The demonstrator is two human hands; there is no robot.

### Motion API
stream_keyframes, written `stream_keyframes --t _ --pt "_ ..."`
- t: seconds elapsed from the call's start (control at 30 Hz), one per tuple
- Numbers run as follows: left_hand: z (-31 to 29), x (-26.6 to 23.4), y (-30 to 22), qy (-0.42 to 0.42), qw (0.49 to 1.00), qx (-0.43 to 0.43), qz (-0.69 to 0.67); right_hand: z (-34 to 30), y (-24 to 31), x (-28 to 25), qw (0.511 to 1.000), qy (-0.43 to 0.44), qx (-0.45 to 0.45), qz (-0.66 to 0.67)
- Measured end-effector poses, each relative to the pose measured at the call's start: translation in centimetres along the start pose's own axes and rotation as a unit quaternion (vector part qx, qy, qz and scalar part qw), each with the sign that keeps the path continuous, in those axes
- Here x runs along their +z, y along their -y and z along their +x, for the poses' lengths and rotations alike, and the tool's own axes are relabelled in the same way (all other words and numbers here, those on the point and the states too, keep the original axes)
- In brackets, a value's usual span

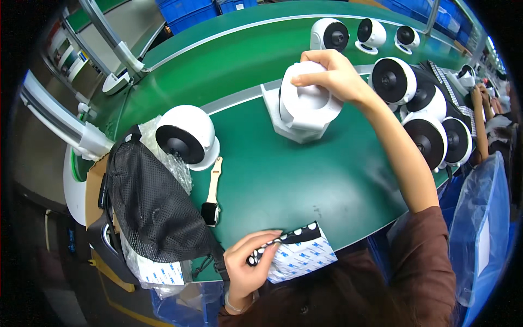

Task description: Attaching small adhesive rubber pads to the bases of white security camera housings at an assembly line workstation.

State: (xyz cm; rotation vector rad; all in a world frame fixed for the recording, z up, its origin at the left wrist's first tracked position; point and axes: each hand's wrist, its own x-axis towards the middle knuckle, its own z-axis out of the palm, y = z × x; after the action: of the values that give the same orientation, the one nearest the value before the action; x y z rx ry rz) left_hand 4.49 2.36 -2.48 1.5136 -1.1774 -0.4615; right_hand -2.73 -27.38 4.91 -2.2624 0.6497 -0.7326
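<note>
My left hand [248, 267] is closed at the near table edge, pinching a sheet of adhesive pads [305, 259]. Blue print covers its white backing, and a black strip with white dots shows along its upper edge. Farther away, my right hand [336, 73] grips the rim of a white round housing [311, 111], thumb across the top. The housing's hollow end faces up, and it sits tilted in a white angular cradle [297, 134] on the green table [261, 191]. Its far side is hidden.
At left stand a white round device with a black face [185, 133], a smartwatch [211, 211] and a black mesh bag [152, 201]. Several similar devices [391, 80] crowd the right side; three more line the far ledge. Another person's hands [480, 95] show at far right, above a blue bin [485, 234].
</note>
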Motion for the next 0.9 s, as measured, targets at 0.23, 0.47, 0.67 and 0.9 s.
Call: stream_keyframes --t 0.23,0.47,0.67,0.9 --pt "0.2 0.6 -0.1 0.033 0.999 0.006 -0.005 -4.0 3.5 0.9 0.985 0.157 -0.025 0.067" --pt "1.0 1.1 -0.7 0.081 0.997 -0.004 0.008 -6.0 5.1 1.3 0.968 0.092 -0.205 -0.112" --pt "1.0 1.5 -1.4 0.014 1.000 -0.018 0.016 -6.7 5.8 1.9 0.979 0.140 -0.144 -0.047" --pt "1.4 2.4 -2.3 0.001 1.000 0.024 0.012 -8.9 4.7 1.4 0.961 0.034 -0.249 -0.111"
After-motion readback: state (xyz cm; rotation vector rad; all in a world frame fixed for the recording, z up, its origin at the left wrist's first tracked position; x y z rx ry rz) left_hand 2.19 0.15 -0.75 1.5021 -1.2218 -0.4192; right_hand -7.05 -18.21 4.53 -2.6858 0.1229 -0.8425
